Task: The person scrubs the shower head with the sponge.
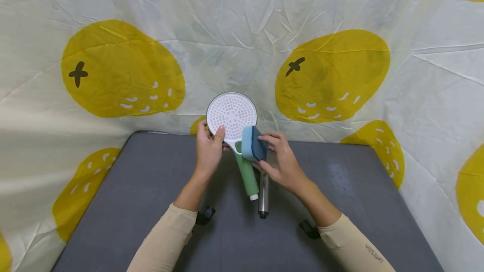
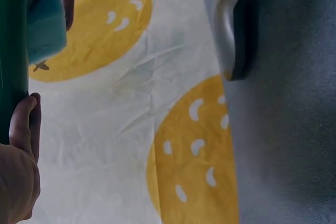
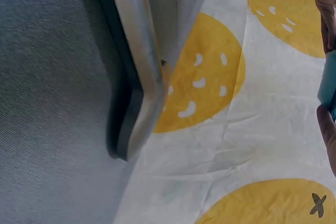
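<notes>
In the head view, my left hand [image 1: 209, 152] grips a handheld shower head [image 1: 232, 114], thumb on the front near the rim. Its round white nozzle face looks toward me, and its green handle slants down to a white threaded end. My right hand [image 1: 283, 160] pinches a sponge [image 1: 247, 144], light blue with a dark scouring layer, between thumb and fingers. The sponge overlaps the neck of the shower head; whether they touch cannot be told. The left wrist view shows the green handle [image 2: 13, 51] close up, with the sponge [image 2: 47, 27] beside it.
A metallic handle [image 1: 263, 192] with a black end is below my right hand, its upper part hidden behind the sponge and hand. The dark grey table [image 1: 124, 205] meets a pale curtain [image 1: 230, 66] printed with yellow fruit. Black wrist mounts [image 1: 205, 216] sit at my cuffs.
</notes>
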`<action>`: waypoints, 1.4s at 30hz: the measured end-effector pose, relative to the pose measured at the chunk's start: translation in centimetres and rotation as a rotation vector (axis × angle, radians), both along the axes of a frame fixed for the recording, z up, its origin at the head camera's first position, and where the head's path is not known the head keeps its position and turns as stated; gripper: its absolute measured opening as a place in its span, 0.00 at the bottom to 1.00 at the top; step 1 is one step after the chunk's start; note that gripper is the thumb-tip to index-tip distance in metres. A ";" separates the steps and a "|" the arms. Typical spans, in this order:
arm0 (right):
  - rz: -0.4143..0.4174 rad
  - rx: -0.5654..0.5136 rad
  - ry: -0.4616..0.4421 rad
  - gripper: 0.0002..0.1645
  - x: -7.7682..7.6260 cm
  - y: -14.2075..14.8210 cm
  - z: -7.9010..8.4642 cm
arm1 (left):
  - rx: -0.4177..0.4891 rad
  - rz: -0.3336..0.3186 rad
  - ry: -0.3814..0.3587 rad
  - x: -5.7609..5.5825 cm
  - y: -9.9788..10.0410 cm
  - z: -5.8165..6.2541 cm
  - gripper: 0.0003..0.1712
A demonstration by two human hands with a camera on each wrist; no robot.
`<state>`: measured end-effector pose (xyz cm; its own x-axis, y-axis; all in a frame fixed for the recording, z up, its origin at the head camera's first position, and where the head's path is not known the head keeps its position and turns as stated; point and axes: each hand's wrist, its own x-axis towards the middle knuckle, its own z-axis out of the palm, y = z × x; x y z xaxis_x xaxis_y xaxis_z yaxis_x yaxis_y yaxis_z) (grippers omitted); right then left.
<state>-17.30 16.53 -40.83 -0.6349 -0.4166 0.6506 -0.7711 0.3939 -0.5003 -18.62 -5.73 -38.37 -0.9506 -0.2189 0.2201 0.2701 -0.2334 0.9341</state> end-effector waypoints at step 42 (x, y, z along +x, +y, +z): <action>-0.123 0.035 -0.081 0.46 1.7 5.1 -0.6 | 0.294 -0.145 -0.064 -0.2 -0.1 -1.5 0.18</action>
<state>-15.62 21.65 -41.39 -0.7324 -0.3537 0.5817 -0.6735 0.5012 -0.5433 -18.86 -5.87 -39.91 -0.9863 -0.1257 0.1068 0.1576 -0.5271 0.8351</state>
